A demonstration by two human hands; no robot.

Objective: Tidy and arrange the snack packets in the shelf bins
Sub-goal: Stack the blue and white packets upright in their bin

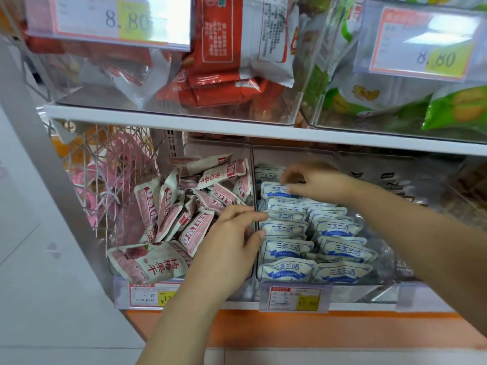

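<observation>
Two clear bins sit side by side on the lower shelf. The left bin point(123, 293) holds a loose heap of pink-and-white packets point(168, 209). In the right bin point(382, 288), blue-and-white packets point(340, 248) stand in neat rows. My left hand point(234, 238) reaches over the divider between the bins, its fingertips pinching the edge of a blue-and-white packet point(283, 216) in the left row. Farther back, my right hand point(313, 183) pinches the top of another blue-and-white packet point(274, 191).
A wire basket point(105, 175) of pink sweets hangs at the left. The upper shelf point(237, 125) carries clear bins with red packets point(218, 75) and green packets point(453, 109). Price tags point(295, 299) front each bin. An orange shelf edge point(342, 330) runs below.
</observation>
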